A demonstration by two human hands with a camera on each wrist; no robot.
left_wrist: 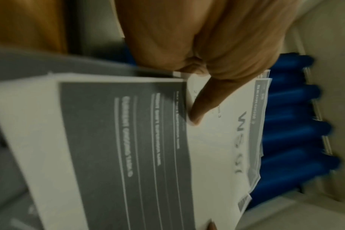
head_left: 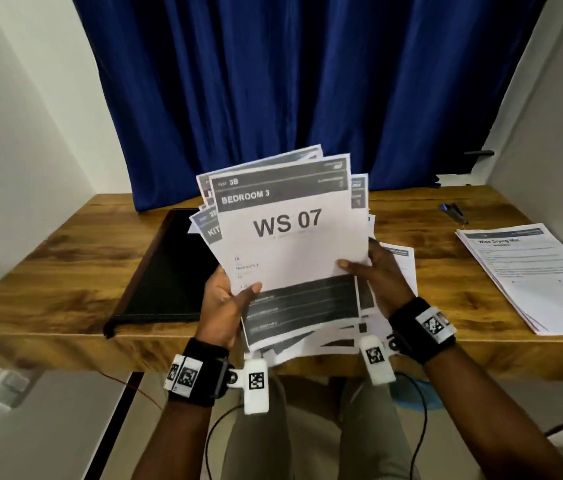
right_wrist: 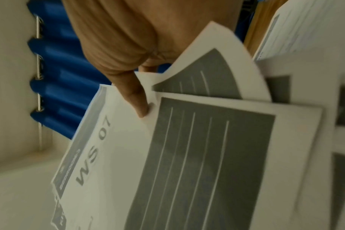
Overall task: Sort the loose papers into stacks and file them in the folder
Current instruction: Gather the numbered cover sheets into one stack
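A: Fanned bundle of loose papers [head_left: 287, 244] held up off the bench [head_left: 65, 271], just above its near edge, centre. Top sheet [head_left: 290, 230] reads "BEDROOM 3 / WS 07".

B: Hands?

A: Left hand [head_left: 224, 299] gripping the lower left of the bundle, thumb [left_wrist: 205, 102] pressed flat on the top sheet, fingers behind, out of sight. Right hand [head_left: 377, 271] pinching the right edge, thumb [right_wrist: 138, 99] on top at the sheet margin. Both closed on paper, neither spread.

B: Handling?

A: Probably light, limp, slippery sheet on sheet. Already splayed: corners sticking out far and left, lower sheets drooping over the near bench edge toward the lap. Likely to slide apart if either grip loosens. Best taken by the margins, thumb on top and fingers below; single sheets peeled from a corner.

B: Folder?

A: Black folder [head_left: 166, 271] lying flat on the bench at left, near corner slightly overhanging the edge. Cannot tell whether open or closed.

B: Room to set down?

A: One stack of printed sheets [head_left: 529, 271] on the right, near edge also close to the bench lip. Pens [head_left: 453, 213] far right. More paper [head_left: 401, 261] lying under the right hand. Bare wood between folder and right stack, mostly far of the hands. Curtain [head_left: 290, 81] behind the far edge.
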